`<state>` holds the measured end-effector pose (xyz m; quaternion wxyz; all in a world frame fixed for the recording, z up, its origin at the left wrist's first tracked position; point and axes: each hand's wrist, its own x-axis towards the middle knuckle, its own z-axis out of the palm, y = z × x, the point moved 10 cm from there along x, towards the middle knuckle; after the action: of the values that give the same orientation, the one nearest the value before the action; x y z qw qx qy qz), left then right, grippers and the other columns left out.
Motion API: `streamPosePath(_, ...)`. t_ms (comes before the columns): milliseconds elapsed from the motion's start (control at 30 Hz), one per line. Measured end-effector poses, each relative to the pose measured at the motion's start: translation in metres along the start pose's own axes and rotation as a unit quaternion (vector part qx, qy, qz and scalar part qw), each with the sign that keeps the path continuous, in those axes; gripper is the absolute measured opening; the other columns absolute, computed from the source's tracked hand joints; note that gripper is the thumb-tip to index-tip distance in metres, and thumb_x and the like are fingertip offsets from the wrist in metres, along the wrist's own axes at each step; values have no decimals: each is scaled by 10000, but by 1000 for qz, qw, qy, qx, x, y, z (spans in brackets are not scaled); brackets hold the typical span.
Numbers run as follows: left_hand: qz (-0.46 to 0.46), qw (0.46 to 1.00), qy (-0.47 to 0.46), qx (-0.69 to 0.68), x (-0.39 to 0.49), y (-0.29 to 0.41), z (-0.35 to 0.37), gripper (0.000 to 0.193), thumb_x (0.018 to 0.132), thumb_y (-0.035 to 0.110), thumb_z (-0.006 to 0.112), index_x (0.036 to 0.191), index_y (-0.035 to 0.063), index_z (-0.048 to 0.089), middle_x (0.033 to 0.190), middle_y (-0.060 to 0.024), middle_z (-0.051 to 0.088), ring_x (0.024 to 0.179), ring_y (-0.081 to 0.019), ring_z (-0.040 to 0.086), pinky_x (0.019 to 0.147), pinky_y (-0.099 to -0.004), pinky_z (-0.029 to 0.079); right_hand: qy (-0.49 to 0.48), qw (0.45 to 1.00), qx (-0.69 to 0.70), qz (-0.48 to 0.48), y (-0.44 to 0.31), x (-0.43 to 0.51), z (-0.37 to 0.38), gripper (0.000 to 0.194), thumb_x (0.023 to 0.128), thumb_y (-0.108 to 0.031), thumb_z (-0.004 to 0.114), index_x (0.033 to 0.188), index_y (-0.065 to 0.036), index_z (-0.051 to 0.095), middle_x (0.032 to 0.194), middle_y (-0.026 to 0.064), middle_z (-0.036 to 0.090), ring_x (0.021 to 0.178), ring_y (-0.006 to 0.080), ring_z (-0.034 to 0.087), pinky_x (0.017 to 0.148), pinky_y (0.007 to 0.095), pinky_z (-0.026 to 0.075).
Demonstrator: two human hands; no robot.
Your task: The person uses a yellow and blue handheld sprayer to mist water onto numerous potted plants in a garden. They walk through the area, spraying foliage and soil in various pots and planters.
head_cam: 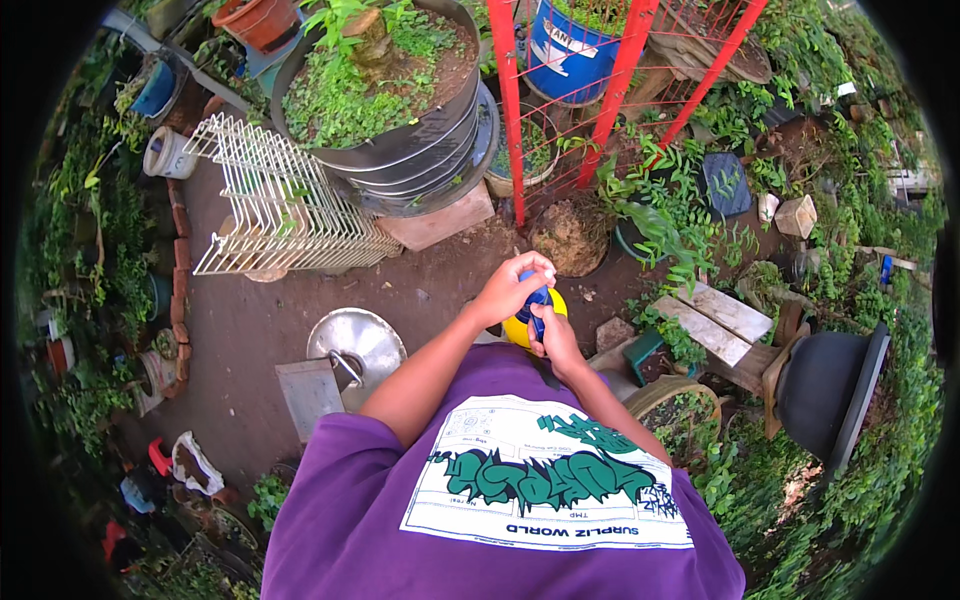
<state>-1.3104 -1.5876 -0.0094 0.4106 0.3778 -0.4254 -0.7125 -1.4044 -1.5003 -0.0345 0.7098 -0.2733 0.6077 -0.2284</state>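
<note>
Close in front of my shirt is a yellow bottle (517,331) with a blue top (534,302), which looks like a pump sprayer. My left hand (511,289) reaches over from the left, its fingers curled at the upper end of the blue part. From the right, my right hand (556,343) grips the lower blue part, with the thumb pointing up along it. Both hands and my body hide much of the bottle. Just beyond the hands, a ball of soil and roots (571,238) sits in a pot.
A cream wire rack (289,210) stands at left, beside a large black planter (397,169). Red metal posts (510,112) with wire rise ahead. A round metal lid (379,334) lies on the soil near my left arm. Right are wooden planks (709,322) and a black basin (821,397).
</note>
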Motion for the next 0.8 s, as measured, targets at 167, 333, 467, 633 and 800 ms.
streamPosePath(167,19,999,34,12,-9,9,-21,180,999,187,562,1034,19,617,961,-50,657,952,-135,633,891,-312,498,-29,999,-21,-1,0,7,18,494,957,-437,511,638,-61,544,477,9,438,391,113,400,412,272,299)
streamPosePath(333,20,996,22,86,16,18,-5,177,994,162,543,1001,6,625,934,-56,655,922,-136,631,864,-311,499,-3,999,35,-25,-6,16,8,474,965,-431,503,648,-81,533,483,3,433,393,112,396,413,270,301)
streamPosePath(467,-25,988,-71,137,70,12,52,171,981,162,564,995,2,622,921,-58,655,900,-128,624,841,-298,492,79,979,186,-31,-24,10,-30,469,971,-442,493,664,-88,523,507,4,445,406,114,409,415,270,302)
streamPosePath(633,9,933,-202,299,114,8,145,231,995,220,563,1119,33,617,1090,-85,642,1064,-194,592,963,-347,450,204,883,410,-103,-28,10,-98,454,970,-458,470,686,-106,509,525,6,455,393,116,428,398,276,323)
streamPosePath(800,-89,857,-400,313,107,-37,233,370,1063,274,433,1357,66,517,1300,-99,573,1216,-212,518,1097,-334,340,316,722,595,-160,-7,-17,-162,440,946,-474,493,690,-116,504,527,10,463,396,124,455,394,278,361)
